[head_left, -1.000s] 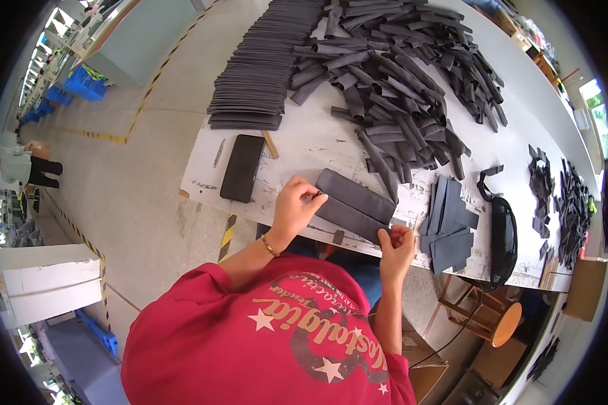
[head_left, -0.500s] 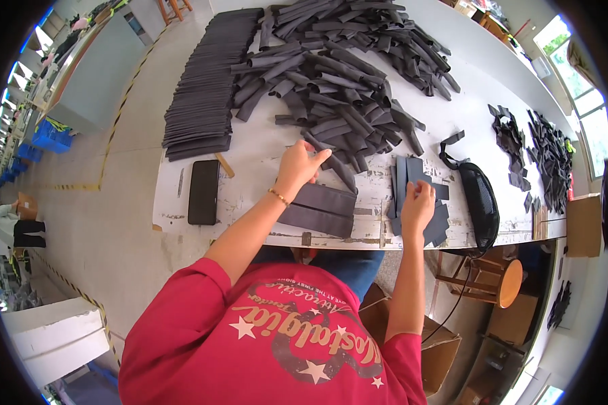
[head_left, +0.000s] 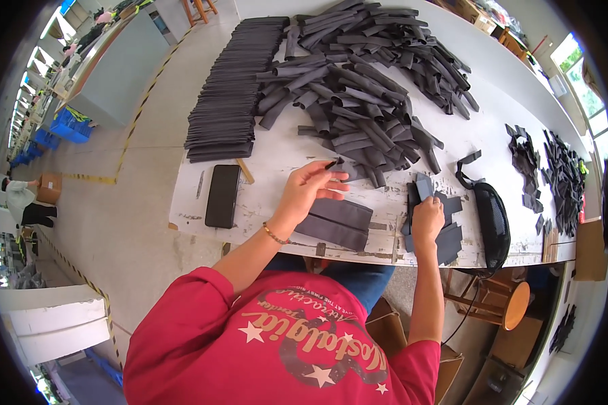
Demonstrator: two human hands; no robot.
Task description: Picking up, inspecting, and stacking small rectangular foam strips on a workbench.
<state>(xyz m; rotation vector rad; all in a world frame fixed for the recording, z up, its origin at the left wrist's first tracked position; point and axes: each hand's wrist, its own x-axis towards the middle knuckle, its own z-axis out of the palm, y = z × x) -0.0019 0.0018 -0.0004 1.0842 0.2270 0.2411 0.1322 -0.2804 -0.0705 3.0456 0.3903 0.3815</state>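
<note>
My left hand (head_left: 313, 192) hovers past the far left corner of two flat dark grey fabric strips (head_left: 338, 223) lying side by side near the table's front edge. Its fingers are apart. A small black bit shows at the index fingertip; I cannot make out what it is. My right hand (head_left: 428, 217) is closed on a grey flat strip (head_left: 423, 185), whose end sticks up past the fingers. Beneath it lies a small stack of similar flat pieces (head_left: 450, 241). Beyond the left hand spreads a heap of dark fabric tubes (head_left: 358, 108).
A long neat row of stacked dark strips (head_left: 226, 88) runs along the table's left side. Nearer are a black phone (head_left: 222, 196) and a wooden stick (head_left: 245, 171). A black mesh pouch (head_left: 492, 226) sits right of my right hand; dark scraps (head_left: 523, 165) lie farther right.
The view has shifted slightly. My left hand has drawn back from the tube heap and its fingers have spread. My right hand has closed on a strip from the small stack and raised its end.
</note>
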